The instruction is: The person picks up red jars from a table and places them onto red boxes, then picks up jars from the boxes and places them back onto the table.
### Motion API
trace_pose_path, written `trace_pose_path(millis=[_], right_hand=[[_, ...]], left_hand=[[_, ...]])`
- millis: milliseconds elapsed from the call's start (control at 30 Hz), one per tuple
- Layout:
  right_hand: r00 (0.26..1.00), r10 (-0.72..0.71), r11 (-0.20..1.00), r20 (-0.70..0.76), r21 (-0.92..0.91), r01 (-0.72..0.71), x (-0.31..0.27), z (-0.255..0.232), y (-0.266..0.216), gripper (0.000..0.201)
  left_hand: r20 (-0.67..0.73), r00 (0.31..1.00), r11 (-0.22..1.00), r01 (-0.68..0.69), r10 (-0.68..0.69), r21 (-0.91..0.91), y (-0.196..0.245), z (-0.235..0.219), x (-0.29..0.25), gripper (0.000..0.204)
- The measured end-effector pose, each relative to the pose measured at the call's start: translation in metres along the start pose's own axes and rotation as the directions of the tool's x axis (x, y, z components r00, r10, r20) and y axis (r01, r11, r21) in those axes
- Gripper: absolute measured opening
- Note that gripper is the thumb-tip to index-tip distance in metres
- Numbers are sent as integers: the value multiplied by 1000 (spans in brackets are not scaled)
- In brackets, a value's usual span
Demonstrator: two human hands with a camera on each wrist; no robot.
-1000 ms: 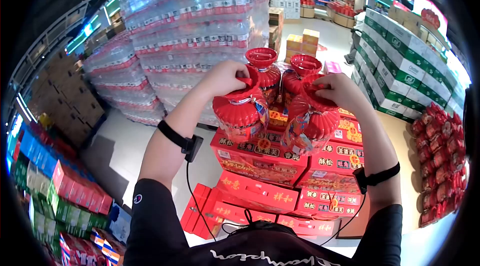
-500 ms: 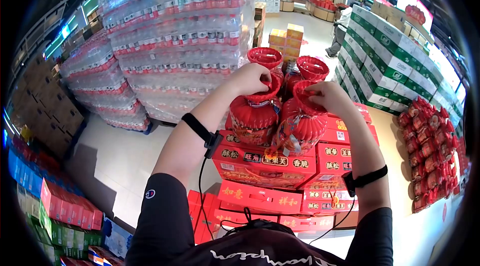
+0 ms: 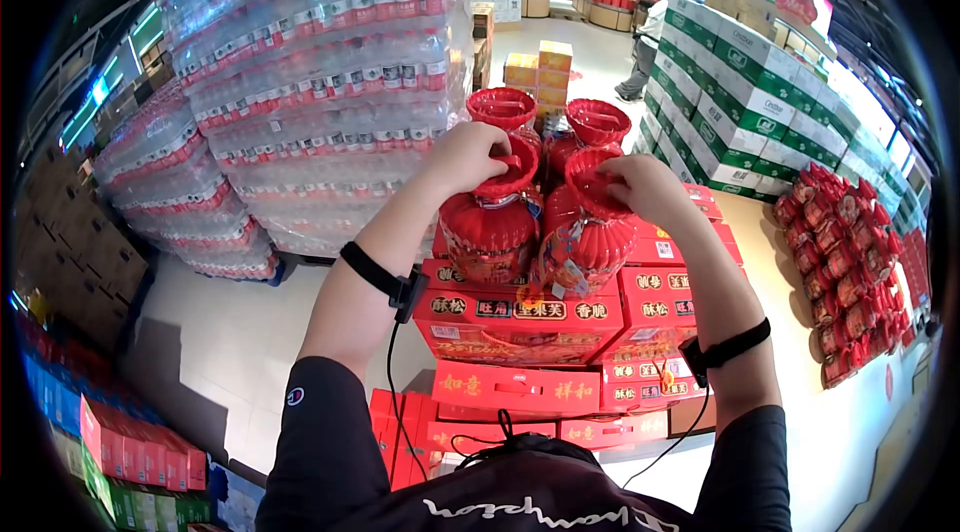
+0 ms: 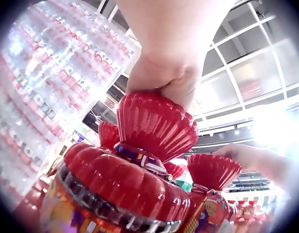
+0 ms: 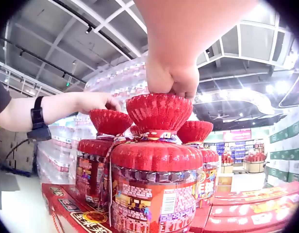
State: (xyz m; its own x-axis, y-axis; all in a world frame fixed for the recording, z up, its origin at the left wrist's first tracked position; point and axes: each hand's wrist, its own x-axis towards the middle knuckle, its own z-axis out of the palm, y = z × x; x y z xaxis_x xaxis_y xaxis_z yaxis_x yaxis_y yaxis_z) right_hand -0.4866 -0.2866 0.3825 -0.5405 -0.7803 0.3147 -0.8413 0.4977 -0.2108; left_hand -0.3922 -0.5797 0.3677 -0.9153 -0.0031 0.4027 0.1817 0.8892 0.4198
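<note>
In the head view my left hand (image 3: pixel 468 162) reaches into the flared red top of the front left jar (image 3: pixel 490 237), its fingers curled on the handle inside. My right hand (image 3: pixel 648 184) grips the front right jar (image 3: pixel 585 247) the same way, fingertips hidden within the ruffled collar. Both jars have pleated red covers and printed bodies, and stand upright side by side on red gift boxes (image 3: pixel 515 322). Behind them rise a back left jar (image 3: pixel 502 108) and a back right jar (image 3: pixel 598 120). The right wrist view shows the front right jar's label (image 5: pixel 154 199) and base on the boxes.
Tall wrapped stacks of bottled water (image 3: pixel 320 102) stand to the left and behind. On the right are green-and-white cartons (image 3: pixel 740 97) and a pile of red packages (image 3: pixel 840 272). Yellow boxes (image 3: pixel 540 72) sit beyond the jars, and a person (image 3: pixel 643 52) stands farther back.
The two front jars, tilted and farther apart a second ago, now stand upright and close together. Both hands keep their hold. The head view has turned slightly right.
</note>
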Motion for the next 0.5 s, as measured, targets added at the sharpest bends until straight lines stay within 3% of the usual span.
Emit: trace_pose_path(millis=[100, 400, 500], right_hand=[[1000, 25, 999, -16, 47, -25, 9, -3, 3, 30], [1000, 13, 994, -14, 104, -12, 12, 1, 13, 31], [990, -37, 997, -139, 56, 45, 3, -3, 8, 32]], left_hand=[[3, 997, 997, -76, 76, -28, -6, -2, 5, 24], [52, 997, 996, -60, 63, -61, -6, 1, 9, 25], [46, 997, 993, -56, 61, -108, 4, -3, 1, 27]])
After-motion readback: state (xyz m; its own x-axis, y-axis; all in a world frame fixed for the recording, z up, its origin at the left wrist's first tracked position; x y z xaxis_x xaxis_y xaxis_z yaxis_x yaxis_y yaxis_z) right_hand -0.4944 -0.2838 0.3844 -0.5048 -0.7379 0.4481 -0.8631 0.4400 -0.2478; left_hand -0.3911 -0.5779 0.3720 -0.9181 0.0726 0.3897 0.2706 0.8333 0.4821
